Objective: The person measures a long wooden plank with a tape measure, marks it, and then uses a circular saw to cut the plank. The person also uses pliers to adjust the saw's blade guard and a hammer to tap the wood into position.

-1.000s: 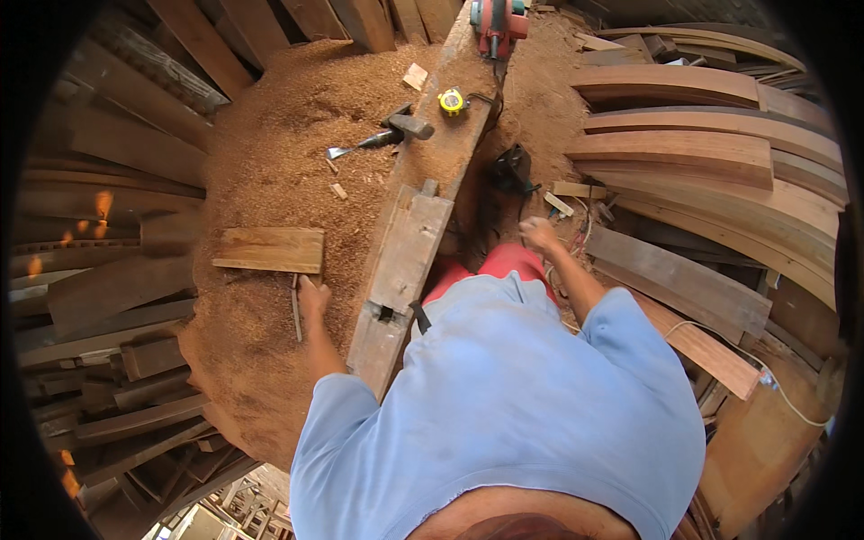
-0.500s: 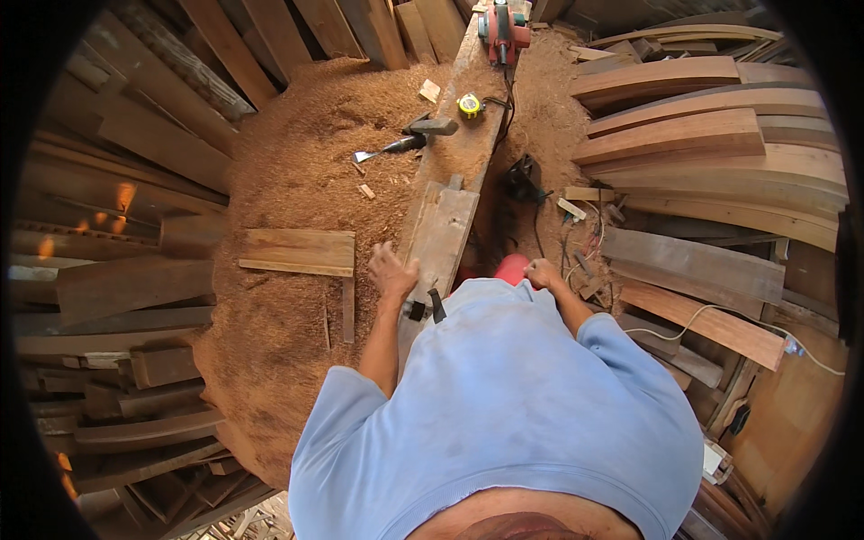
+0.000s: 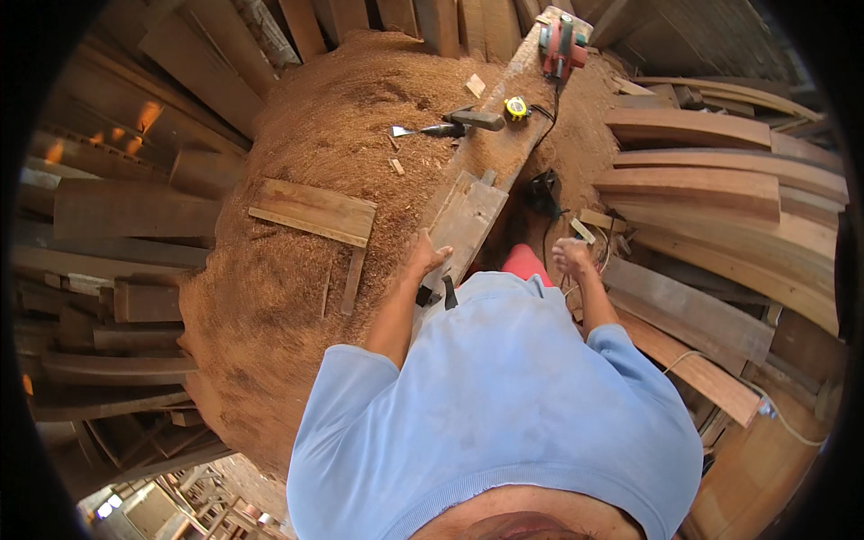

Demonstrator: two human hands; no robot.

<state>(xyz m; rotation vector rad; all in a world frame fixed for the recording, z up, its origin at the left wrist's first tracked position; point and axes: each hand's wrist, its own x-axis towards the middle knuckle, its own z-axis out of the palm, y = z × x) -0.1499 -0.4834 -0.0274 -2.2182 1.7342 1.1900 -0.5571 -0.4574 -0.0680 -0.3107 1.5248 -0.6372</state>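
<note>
My left hand (image 3: 427, 256) is at the left edge of the narrow wooden bench (image 3: 466, 225), fingers apart and holding nothing visible. My right hand (image 3: 572, 256), fingers loosely curled with nothing visible in them, is right of the bench beside my red-clad leg (image 3: 524, 263). A short board (image 3: 311, 209) lies on the shavings to the left, with a thin stick (image 3: 353, 283) below it. Farther up are a chisel (image 3: 405, 131), a mallet (image 3: 477, 119) and a yellow tape measure (image 3: 516, 108). A red power planer (image 3: 561, 49) rests at the bench's far end.
Wood shavings (image 3: 252, 342) cover the ground left of the bench. Stacked boards (image 3: 693, 184) crowd the right side, and more timber (image 3: 135, 207) lines the left and back. A dark tool (image 3: 544, 193) with cords sits right of the bench; a pale cable (image 3: 792, 423) crosses the lower right.
My left hand has left the short board's corner and moved right to the bench edge. My right hand stays right of the bench, fingers curled. The view has shifted.
</note>
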